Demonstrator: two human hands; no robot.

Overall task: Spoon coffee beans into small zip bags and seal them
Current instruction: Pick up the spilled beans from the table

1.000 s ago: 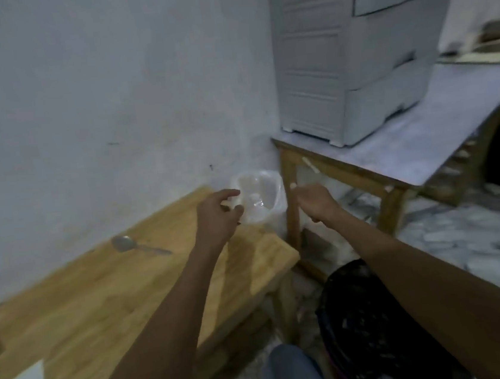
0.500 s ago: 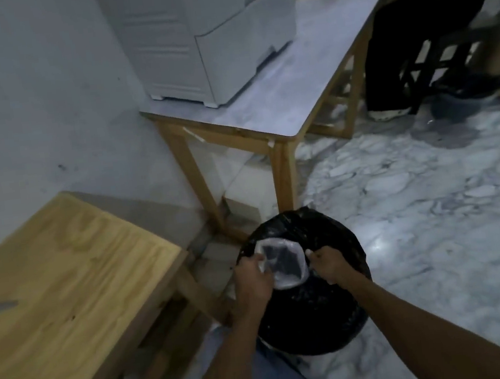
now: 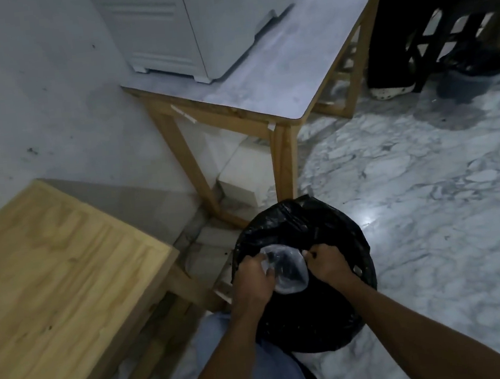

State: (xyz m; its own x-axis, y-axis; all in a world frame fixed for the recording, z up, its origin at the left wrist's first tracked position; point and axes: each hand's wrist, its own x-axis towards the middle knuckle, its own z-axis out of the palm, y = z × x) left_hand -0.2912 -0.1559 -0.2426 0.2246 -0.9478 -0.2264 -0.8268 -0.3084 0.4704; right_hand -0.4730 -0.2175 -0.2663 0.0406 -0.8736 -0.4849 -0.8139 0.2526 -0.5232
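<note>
The clear bag [image 3: 286, 274] is held directly above the black bin [image 3: 305, 276], its mouth stretched wide. The left hand [image 3: 252, 279] grips the bag's left edge and the right hand [image 3: 327, 263] pinches its right edge. Left of the bin stands a wooden table [image 3: 52, 274].

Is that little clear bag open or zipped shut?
Open: both hands, left hand and right hand, hold the clear bag by opposite edges, its mouth spread wide over the black bin bag.

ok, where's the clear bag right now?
Low centre of the head view: the clear bag is held between left hand and right hand, over the black bin bag on the floor.
</note>
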